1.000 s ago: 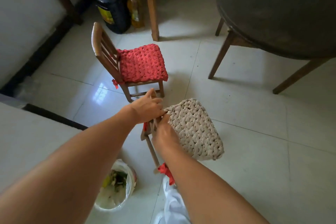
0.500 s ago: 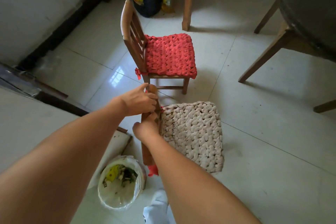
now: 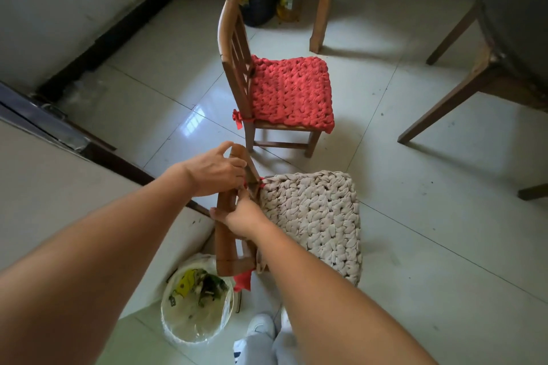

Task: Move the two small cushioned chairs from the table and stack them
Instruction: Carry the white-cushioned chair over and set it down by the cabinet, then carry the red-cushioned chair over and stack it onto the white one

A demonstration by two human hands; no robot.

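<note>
From the head camera, both hands hold the wooden backrest of the beige-cushioned chair (image 3: pixel 314 222). The left hand (image 3: pixel 218 170) wraps the top rail near its far end, fingers curled over it; the right hand (image 3: pixel 241 213) clasps the rail closer to the person. The red-cushioned chair (image 3: pixel 292 92) stands upright on the tiled floor (image 3: pixel 415 216) just beyond it, apart. A lined waste bucket (image 3: pixel 195 302) sits near the person's shoe (image 3: pixel 259 327).

Soft daylight, window glare on floor tiles (image 3: pixel 194 123), edges warped.
</note>
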